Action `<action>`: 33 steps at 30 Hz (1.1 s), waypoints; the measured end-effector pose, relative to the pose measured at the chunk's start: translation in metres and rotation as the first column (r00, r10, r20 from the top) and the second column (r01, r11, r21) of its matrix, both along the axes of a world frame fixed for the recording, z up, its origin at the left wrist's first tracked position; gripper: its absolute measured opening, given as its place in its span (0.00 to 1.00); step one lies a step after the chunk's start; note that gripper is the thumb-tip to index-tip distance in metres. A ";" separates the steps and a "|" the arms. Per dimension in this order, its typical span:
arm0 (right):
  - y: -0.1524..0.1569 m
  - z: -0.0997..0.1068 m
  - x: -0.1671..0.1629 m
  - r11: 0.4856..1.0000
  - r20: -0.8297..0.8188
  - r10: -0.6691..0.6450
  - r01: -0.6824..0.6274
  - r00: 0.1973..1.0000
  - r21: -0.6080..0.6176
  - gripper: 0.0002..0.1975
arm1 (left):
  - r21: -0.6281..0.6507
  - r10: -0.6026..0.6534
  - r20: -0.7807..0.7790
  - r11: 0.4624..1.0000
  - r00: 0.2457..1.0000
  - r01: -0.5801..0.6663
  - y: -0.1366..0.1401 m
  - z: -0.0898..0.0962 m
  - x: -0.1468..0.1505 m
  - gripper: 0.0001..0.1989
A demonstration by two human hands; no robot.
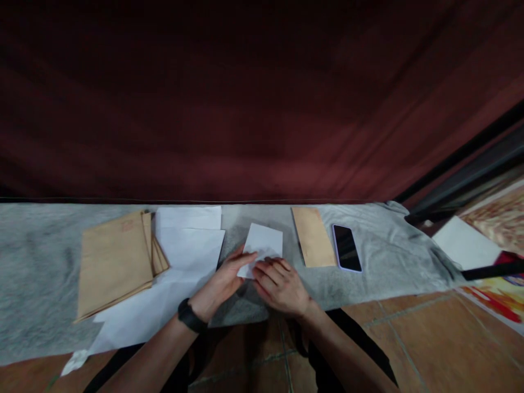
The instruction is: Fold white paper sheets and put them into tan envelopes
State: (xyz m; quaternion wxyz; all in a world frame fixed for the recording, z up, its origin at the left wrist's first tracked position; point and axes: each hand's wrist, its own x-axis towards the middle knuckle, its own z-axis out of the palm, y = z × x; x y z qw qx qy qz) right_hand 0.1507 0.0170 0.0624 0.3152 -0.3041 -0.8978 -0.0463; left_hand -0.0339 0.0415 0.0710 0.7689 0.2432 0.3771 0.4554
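Observation:
A small white sheet of paper [265, 239], perhaps folded, is held tilted just above the grey cloth. My left hand [230, 271] grips its left edge, thumb on top and fingers underneath. Against its lower right part lies my right hand [280, 285], fingers curled and pressed together at the paper's near edge. A brown envelope [314, 237] rests on the cloth to the right of the paper. Left of my hands, larger white sheets [190, 248] are spread, overlapping one another.
A stack of brown envelopes [117, 262] sits at the left, partly over the white sheets. A phone [346, 248] lies right of the single envelope. Grey cloth [385, 245] covers the table, with a dark red curtain [245, 109] behind. Tiled floor [434, 338] shows below.

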 end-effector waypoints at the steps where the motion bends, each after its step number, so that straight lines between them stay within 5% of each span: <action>1: -0.002 -0.002 -0.003 0.998 -0.009 0.019 -0.019 1.000 -0.053 0.15 | 0.010 0.014 -0.074 1.000 0.997 -0.013 0.002 -0.004 -0.001 0.22; 4: 0.000 -0.007 -0.002 0.977 -0.088 -0.049 0.030 0.995 -0.210 0.18 | 0.059 -0.006 -0.282 0.998 0.960 0.023 0.008 -0.017 -0.007 0.23; 8: 0.016 -0.016 0.007 0.867 -0.173 -0.368 0.270 0.913 -0.419 0.22 | 0.188 -0.081 -0.490 0.963 0.868 0.196 0.015 -0.029 -0.013 0.21; 12: 0.028 -0.032 0.009 0.744 -0.135 -0.498 0.341 0.857 -0.575 0.25 | 0.340 0.023 -0.765 0.863 0.644 0.373 0.023 -0.032 -0.018 0.18; 15: 0.030 -0.042 0.008 0.711 -0.063 -0.498 0.365 0.865 -0.601 0.26 | 0.365 0.150 -0.889 0.802 0.433 0.472 0.030 -0.033 -0.023 0.20; 20: 0.030 -0.048 0.008 0.707 0.039 -0.521 0.456 0.853 -0.541 0.27 | 0.377 0.358 -0.920 0.703 0.158 0.603 0.032 -0.032 -0.026 0.24; 25: 0.024 -0.048 0.006 0.781 0.091 -0.464 0.456 0.881 -0.427 0.24 | 0.386 0.646 -0.757 0.560 -0.094 0.733 0.010 -0.034 -0.007 0.21; 33: 0.020 -0.057 0.001 0.830 0.150 -0.251 0.292 0.956 -0.476 0.27 | 0.295 0.621 -0.777 0.504 -0.103 0.812 -0.036 -0.063 0.023 0.30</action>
